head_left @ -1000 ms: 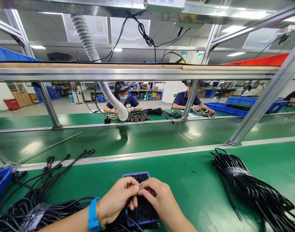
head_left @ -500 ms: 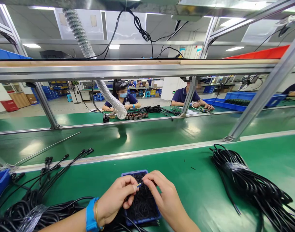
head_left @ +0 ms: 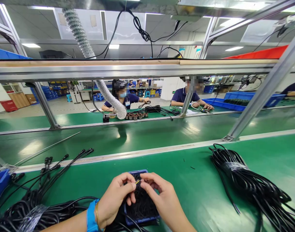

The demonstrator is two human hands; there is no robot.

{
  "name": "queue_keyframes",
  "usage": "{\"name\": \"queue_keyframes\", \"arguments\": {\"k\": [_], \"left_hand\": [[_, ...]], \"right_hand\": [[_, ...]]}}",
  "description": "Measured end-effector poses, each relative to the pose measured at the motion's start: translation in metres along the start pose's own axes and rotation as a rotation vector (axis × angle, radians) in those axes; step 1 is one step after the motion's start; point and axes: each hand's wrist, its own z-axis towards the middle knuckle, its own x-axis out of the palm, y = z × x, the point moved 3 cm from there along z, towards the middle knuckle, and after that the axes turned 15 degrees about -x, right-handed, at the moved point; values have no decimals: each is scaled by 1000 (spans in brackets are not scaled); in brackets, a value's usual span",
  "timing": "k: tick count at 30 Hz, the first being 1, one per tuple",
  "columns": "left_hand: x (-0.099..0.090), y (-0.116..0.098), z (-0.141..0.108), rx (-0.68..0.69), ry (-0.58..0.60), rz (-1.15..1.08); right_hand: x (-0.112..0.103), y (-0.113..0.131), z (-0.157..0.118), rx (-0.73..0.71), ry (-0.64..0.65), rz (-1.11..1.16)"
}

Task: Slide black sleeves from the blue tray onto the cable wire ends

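Observation:
My left hand (head_left: 117, 198), with a blue band at the wrist, pinches a thin wire end (head_left: 137, 182) that shows yellow between the fingertips. Close against its tip, my right hand (head_left: 160, 193) has thumb and forefinger pressed together; what they hold is too small to make out. Both hands are over a blue tray (head_left: 142, 221) filled with short black pieces (head_left: 141, 206). Black cable runs below my left hand near the tray's front edge.
A bundle of black cables (head_left: 249, 180) lies at the right, another (head_left: 41, 209) at the left beside a blue bin (head_left: 1, 185). Metal frame posts (head_left: 263, 80) rise beyond. Two people sit at the far bench (head_left: 77, 119), with coils (head_left: 136, 116) and cables.
My right hand has shifted slightly left and down, closer to my left fingertips. More yellow wire shows. Across the bench, a person's hand has reached out and lifted a cable.

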Motion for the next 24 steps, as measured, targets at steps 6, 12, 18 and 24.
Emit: {"name": "queue_keyframes", "arguments": {"k": [6,12,18,24], "left_hand": [[1,-1,0,-50,-18,62],[1,0,-1,-54,-14,77],[2,-1,-1,-54,-19,92],[0,1,0,-72,-1,91]], "right_hand": [[-12,7,5,-138,-75,-57],[-13,12,8,-200,1,-103],[-15,13,8,-181,-7,-118],[-13,13,7,-169,43,-113]]}}
